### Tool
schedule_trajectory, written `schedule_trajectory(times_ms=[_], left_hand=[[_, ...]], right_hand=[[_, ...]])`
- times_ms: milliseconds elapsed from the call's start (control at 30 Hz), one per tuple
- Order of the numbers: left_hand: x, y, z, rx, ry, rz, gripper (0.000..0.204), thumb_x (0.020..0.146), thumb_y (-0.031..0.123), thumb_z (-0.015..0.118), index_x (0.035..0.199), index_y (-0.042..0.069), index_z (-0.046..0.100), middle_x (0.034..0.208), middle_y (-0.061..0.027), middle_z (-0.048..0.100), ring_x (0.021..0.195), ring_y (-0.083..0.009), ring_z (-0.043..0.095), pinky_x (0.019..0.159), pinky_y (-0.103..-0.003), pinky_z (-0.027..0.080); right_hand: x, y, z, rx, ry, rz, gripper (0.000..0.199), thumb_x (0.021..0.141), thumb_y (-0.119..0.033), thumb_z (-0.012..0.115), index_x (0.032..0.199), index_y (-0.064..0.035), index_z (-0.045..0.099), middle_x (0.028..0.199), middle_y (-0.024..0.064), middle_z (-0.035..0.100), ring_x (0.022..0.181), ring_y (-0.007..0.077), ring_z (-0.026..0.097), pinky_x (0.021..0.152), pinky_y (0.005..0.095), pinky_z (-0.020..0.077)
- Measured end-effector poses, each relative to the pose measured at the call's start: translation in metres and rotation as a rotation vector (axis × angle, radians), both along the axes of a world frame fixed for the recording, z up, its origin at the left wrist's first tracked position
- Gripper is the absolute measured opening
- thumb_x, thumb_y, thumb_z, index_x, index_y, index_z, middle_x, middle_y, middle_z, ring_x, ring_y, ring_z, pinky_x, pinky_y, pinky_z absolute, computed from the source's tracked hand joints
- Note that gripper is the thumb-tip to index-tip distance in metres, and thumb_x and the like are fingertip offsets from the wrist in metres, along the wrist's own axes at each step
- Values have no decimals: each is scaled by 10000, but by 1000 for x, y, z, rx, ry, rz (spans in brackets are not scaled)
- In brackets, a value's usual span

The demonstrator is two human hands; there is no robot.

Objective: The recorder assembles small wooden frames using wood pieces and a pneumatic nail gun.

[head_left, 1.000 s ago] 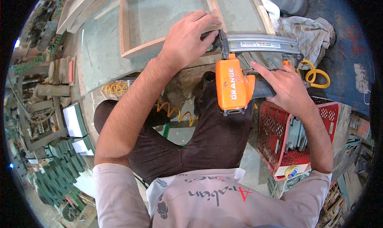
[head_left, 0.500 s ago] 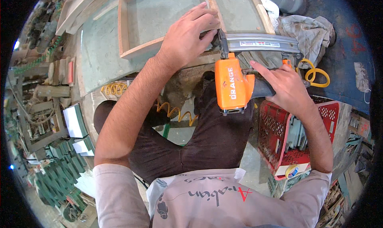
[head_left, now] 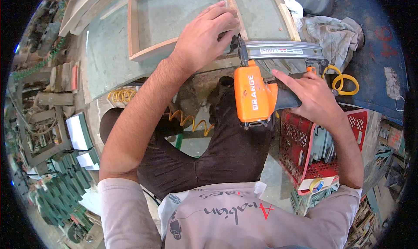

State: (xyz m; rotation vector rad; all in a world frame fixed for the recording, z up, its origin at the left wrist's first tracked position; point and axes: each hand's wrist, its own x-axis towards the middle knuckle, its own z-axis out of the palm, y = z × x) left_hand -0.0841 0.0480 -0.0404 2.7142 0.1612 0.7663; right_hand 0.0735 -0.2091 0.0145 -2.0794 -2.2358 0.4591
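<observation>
An orange nail gun with a long silver magazine lies sideways in my right hand. My fingers wrap its black handle, and the index finger stretches out along the trigger area. The gun's dark nose meets the near right corner of a wooden frame. At that same corner my left hand grips the frame's wood, its fingers curled over the edge and the thumb near the nose. The hand hides most of the joint. A yellow air hose loops from the gun's handle end.
The frame rests on a greenish tabletop. Other wooden frames stand at the far left. A grey cloth lies at the right. Beside my right leg is a red crate with a tape roll on its rim. Coiled yellow hose hangs by my legs.
Almost nothing differs. The whole view has shifted slightly, and both hands keep the same grip, with the gun's nose still at the frame corner.
</observation>
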Motion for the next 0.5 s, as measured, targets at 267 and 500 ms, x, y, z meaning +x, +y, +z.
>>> schedule_trajectory(times_ms=[267,500], left_hand=[[1,0,-3,13,-7,19,224,849,134,683,1060,76,631,1256,-71,623,1301,-307,479,1082,-419,404],[0,-1,-2,7,0,26,235,845,149,692,1062,77,636,1263,-72,622,1309,-312,469,1086,-419,396]], right_hand=[[3,7,16,-35,38,9,991,540,-108,817,1444,-129,413,876,146,686,829,314,656,815,387,462],[3,10,23,-77,41,-20,988,542,-110,820,1443,-137,417,828,142,666,807,312,647,840,393,449]])
